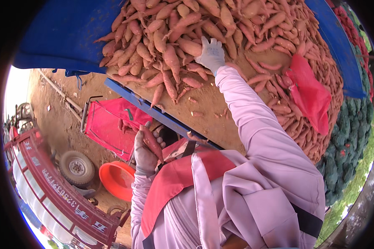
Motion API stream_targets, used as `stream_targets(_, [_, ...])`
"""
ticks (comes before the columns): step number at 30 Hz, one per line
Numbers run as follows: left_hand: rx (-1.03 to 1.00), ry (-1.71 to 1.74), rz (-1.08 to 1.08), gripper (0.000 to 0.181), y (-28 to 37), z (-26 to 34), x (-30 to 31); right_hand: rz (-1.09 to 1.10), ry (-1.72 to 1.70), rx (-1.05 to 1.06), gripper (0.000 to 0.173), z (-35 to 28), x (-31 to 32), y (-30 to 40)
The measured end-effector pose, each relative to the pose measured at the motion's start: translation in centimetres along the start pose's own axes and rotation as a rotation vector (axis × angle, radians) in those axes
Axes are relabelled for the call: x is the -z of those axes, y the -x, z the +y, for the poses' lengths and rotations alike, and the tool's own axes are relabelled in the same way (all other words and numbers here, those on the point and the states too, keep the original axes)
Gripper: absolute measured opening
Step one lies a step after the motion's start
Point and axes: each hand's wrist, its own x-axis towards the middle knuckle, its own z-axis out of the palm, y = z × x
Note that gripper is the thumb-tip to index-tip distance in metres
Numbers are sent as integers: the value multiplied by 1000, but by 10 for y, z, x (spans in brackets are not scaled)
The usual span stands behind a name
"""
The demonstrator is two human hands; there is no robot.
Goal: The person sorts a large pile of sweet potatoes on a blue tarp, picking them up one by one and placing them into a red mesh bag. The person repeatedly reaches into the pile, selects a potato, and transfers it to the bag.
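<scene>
My left hand [145, 155], in a soiled work glove, holds a reddish sweet potato [151, 143] upright at a slant, low before my body. Stretched out to the pile of sweet potatoes [171, 62], my gloved right hand [211, 55] lies with its thumb and forefinger about the end of one large sweet potato [189, 46]. Whether it grips that root, I cannot tell. Below my left hand's level, a red mesh bag [107, 124] hangs spread in a metal frame [84, 116], with some sweet potatoes inside.
A blue edge board [165, 115] bounds the brown, root-strewn surface [180, 109]. An orange basin [117, 179] sits left of me, near a wheel [77, 167] and a red vehicle [56, 193] bearing writing. A loose red mesh bag [311, 96] and filled green mesh sacks [346, 149] are at right.
</scene>
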Motion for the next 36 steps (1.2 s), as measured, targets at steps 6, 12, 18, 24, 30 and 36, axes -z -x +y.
stream_targets(6, [89,-55,-172,46,-20,7,-18,-59,-178,-368,69,112,-27,64])
stream_targets(12, [210,-143,-344,51,-49,1,-13,135,-867,-705,53,137,61,215])
stream_targets(18, [297,-263,-309,48,-48,-12,-50,191,32,-822,70,156,50,313])
stream_targets(24, [363,-330,-288,46,-57,-30,-50,92,-118,-615,65,68,6,198])
stream_targets(30, [191,-216,-309,53,-66,-19,-37,-74,-450,-492,42,87,-35,128])
stream_targets(36, [26,-32,-389,37,-91,-55,-24,-168,-577,26,62,-46,37,218])
